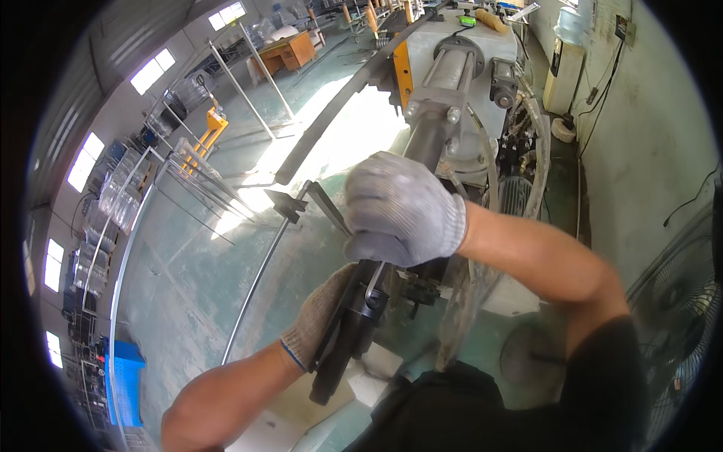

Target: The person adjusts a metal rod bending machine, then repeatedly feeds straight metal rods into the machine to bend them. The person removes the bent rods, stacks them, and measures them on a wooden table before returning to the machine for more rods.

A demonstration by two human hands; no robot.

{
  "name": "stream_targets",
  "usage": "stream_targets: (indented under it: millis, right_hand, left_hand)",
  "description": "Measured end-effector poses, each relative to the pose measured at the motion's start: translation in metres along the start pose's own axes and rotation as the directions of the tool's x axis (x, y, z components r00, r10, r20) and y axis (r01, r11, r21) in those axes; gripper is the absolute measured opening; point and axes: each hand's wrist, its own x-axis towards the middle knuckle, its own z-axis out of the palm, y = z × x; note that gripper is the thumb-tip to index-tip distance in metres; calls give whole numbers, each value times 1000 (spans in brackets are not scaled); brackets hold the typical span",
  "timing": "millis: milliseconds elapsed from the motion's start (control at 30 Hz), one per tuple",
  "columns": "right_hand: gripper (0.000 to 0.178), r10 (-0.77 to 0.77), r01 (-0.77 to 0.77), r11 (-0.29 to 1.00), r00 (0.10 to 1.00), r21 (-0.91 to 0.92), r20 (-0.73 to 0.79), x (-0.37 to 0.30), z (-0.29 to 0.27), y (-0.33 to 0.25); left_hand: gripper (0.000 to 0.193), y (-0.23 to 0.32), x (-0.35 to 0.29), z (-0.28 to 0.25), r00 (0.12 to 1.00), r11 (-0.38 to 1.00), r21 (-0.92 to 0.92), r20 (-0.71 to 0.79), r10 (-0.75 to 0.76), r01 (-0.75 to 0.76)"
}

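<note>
My right hand (403, 211), in a pale knitted glove, is closed in a fist above a dark metal machine head. Below the fist a thin shiny bar, which looks like a hex key (374, 279), runs down to a bolt on the black cylindrical machine head (354, 331). My left hand (320, 316), gloved too, is wrapped round the left side of that head, its fingers mostly hidden behind it. The head lies in line with the machine's long grey cylinder (449, 71), with its dark shaft partly covered by my right hand.
Hoses (538, 151) and a motor (516, 194) sit right of the machine. A fan (678, 301) and water dispenser (565, 68) stand along the right wall. Left are a long metal rod (256, 294), a yellow pallet truck (211, 135) and a blue bin (126, 380).
</note>
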Motion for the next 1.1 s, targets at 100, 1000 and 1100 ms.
stream_targets:
  millis: [100, 1000, 1100]
  right_hand:
    - [30, -148, 150, 989, 974, -2, -170, -15, 11, -21]
    - [37, -73, 45, 980, 987, -194, -141, -48, -1, -63]
    - [36, -41, 19, 992, 985, -127, -169, -42, 0, -63]
  left_hand:
    - [67, 17, -19, 12, 999, 992, 119, -18, -45, 46]
    - [62, 47, -45, 23, 979, 981, 113, -150, -139, 156]
    - [60, 51, -47, 25, 979, 985, 80, -151, -138, 151]
